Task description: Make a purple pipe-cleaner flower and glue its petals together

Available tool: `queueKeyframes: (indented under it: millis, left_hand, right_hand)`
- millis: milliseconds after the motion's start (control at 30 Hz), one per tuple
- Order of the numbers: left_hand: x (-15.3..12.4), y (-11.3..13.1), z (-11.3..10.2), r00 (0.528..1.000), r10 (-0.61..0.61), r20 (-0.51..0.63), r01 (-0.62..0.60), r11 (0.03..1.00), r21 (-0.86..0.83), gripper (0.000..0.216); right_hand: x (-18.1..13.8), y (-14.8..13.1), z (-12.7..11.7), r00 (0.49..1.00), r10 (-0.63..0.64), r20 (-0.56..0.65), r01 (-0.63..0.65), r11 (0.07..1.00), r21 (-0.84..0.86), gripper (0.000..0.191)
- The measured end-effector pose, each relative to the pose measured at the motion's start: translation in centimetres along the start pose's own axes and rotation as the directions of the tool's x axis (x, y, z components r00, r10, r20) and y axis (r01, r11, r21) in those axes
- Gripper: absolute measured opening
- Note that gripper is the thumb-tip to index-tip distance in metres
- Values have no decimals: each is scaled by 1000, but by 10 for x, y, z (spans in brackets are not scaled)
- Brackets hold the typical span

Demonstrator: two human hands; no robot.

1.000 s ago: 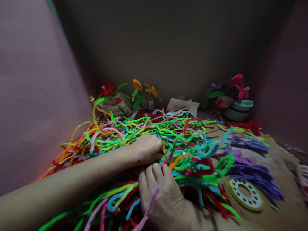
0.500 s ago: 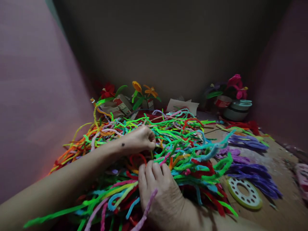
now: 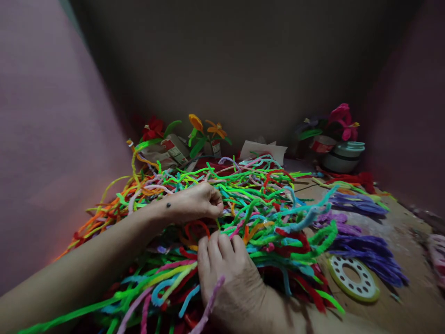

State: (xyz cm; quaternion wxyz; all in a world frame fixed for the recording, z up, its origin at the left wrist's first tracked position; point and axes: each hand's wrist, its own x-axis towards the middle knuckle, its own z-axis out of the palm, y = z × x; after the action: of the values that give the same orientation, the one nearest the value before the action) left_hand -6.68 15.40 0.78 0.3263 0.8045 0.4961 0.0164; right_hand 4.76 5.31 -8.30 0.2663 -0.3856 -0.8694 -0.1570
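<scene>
Left hand (image 3: 196, 202): fingers drawn into a pinch on strands at the middle of the heap, just above a red loop (image 3: 196, 227). I can't tell which strand it grips.
Right hand (image 3: 227, 273): nearly flat, palm down on the near side of the heap, gripping nothing. A lilac strand (image 3: 212, 301) lies across its back.
Pipe cleaners (image 3: 264, 199): one tangled, mixed-colour heap over the left and middle of the table (image 3: 399, 297).
Done, by the look of it: purple bunches (image 3: 368, 253) lie apart toward the right edge, and twisted flowers (image 3: 205, 130) stand along the far edge.
Left: most of the heap seems unsorted.
Textures: the strands are fuzzy, wiry, kinked and curled.
Ring disc (image 3: 354, 277): flat hard plastic, pierced with holes, near the purple bunches.
</scene>
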Motion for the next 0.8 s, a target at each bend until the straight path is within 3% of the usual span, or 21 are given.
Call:
queueKeyframes:
  millis: [333,667,800]
  left_hand:
    - [-17,15,-8,998,5,70,-19,980,197,10]
    - [-16,15,4,985,113,-134,-57,929,365,12]
    - [-25,17,-1,989,110,-94,-77,951,301,10]
  right_hand:
    - [1,0,-2,1000,4,24,-4,1000,7,22]
    - [1,1,-5,999,-12,44,12,1000,-3,20]
    - [2,1,-7,998,-16,53,15,1000,6,21]
